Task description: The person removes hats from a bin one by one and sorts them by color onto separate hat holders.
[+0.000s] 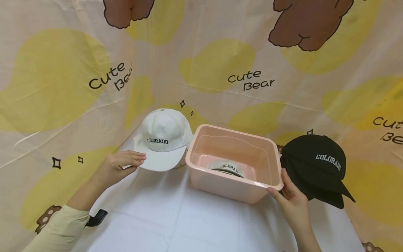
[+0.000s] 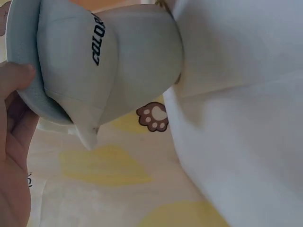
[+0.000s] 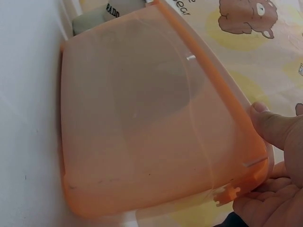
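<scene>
My left hand pinches the brim of a white cap lettered COLORADO. Beneath that cap, the left wrist view shows a second lettered pale cap, mostly covered from above in the head view. With thumb and fingers, my right hand grips the near right corner of a pink plastic bin. Inside the bin lies a light cap with the same lettering, partly hidden by the front wall. Through the bin's side, the right wrist view shows a dark blurred shape.
Stacked black caps with white lettering sit right of the bin, just beyond my right hand. A white cloth covers the table. Behind it hangs a curtain printed with bears and yellow patches.
</scene>
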A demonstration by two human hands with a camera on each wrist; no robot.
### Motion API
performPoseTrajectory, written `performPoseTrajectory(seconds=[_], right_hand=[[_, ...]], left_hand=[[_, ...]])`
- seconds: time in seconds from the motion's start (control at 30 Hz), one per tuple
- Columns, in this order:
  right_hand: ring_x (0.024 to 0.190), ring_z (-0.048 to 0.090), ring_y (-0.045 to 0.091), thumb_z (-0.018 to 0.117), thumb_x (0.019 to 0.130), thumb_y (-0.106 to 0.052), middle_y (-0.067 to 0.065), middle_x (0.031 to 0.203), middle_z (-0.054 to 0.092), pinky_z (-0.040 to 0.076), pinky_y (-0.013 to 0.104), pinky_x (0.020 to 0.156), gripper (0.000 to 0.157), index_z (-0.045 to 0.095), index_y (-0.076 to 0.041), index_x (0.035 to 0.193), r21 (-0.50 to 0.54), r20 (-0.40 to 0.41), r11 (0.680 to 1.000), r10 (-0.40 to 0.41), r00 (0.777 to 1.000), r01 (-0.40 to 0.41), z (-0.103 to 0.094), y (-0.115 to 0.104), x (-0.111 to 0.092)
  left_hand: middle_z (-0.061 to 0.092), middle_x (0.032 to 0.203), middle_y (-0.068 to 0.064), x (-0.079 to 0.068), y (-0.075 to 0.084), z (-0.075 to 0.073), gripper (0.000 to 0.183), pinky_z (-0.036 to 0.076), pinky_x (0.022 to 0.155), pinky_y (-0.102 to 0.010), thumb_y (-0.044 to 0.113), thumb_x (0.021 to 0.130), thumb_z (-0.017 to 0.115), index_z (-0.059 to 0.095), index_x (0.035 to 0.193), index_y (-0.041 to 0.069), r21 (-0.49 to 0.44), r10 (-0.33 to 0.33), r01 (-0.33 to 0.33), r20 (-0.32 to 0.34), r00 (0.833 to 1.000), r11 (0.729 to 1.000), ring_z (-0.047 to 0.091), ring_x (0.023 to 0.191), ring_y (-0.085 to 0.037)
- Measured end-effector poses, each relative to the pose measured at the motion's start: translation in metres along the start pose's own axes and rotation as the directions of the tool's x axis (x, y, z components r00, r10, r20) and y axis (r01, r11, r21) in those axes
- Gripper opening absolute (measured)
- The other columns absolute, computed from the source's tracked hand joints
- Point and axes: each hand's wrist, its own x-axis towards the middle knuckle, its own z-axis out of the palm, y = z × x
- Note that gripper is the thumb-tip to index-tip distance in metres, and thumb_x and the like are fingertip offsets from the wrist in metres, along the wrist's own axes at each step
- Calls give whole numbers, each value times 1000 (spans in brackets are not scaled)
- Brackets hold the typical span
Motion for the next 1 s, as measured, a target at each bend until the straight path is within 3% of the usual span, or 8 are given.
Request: performPoseTrajectory(seconds=[0.13, 0.27, 0.37, 0.57, 0.7, 0.83, 0.9, 1.0], right_hand=[[143, 43, 25, 85, 84, -12, 7, 162, 36, 43, 5, 96, 88, 37, -12, 157, -7, -3, 1000, -3, 1000, 3, -1, 0, 1], [143, 43, 26, 85, 85, -14, 6, 162, 36, 43, 5, 96, 87, 37, -13, 157, -18, -1, 1000, -5, 1000, 5, -1, 1, 3], [143, 42, 25, 84, 86, -17, 5, 162, 36, 43, 6, 97, 86, 37, -14, 158, -35, 4, 999, -3, 1000, 3, -1, 1, 5], [143, 41, 28, 83, 87, -18, 5, 163, 35, 43, 7, 98, 85, 37, -13, 158, -29, 13, 999, -22, 1000, 23, -2, -1, 6], [144, 40, 27, 83, 87, -14, 6, 163, 34, 42, 6, 98, 85, 37, -11, 157, -4, 13, 1000, -21, 1000, 22, -3, 1, 4], [144, 41, 17, 83, 86, -12, 9, 163, 35, 42, 6, 100, 85, 37, -8, 157, 24, 8, 999, -23, 1000, 23, -1, 6, 2], [144, 41, 13, 83, 86, -11, 11, 163, 34, 42, 6, 100, 85, 37, -7, 157, 34, 8, 999, -30, 1000, 30, 0, 8, 2], [144, 41, 17, 84, 85, -10, 13, 163, 34, 42, 6, 100, 86, 36, -5, 157, 30, 12, 998, -47, 999, 47, 1, 8, 2]], left_hand=[[77, 98, -20, 0, -5, -1, 32, 53, 100, -17, 24, 101, 66, 80, 91, -3, 63, -37, 38, -16, 999, 997, 72, 109, -14], [77, 98, -21, -1, -7, -4, 8, 53, 100, -16, -5, 84, 80, 79, 92, -3, 89, -103, 107, -47, 994, 990, 72, 111, -14], [77, 100, -21, -3, -5, -5, 42, 52, 101, -15, -25, 59, 81, 79, 94, -2, 88, -151, 155, -57, 987, 984, 70, 112, -12], [76, 111, -17, 0, 7, -12, 60, 47, 105, -12, -19, 53, 89, 78, 108, 2, 102, -270, 268, 8, 963, 958, 66, 119, -7], [74, 119, -11, 12, 19, -18, 65, 43, 106, -8, -7, 60, 94, 74, 121, 5, 85, -385, 378, 104, 917, 922, 59, 123, 4], [73, 124, -6, 32, 32, -23, 62, 39, 106, -3, 4, 70, 93, 71, 128, 9, 93, -488, 480, 201, 849, 873, 56, 123, 10], [73, 125, -2, 47, 37, -23, 57, 38, 104, -2, 10, 76, 91, 71, 129, 12, 101, -535, 527, 232, 813, 844, 57, 122, 7], [71, 129, -1, 73, 43, -21, 49, 41, 105, -4, 15, 83, 87, 71, 129, 13, 95, -565, 564, 289, 772, 820, 62, 124, -8]])
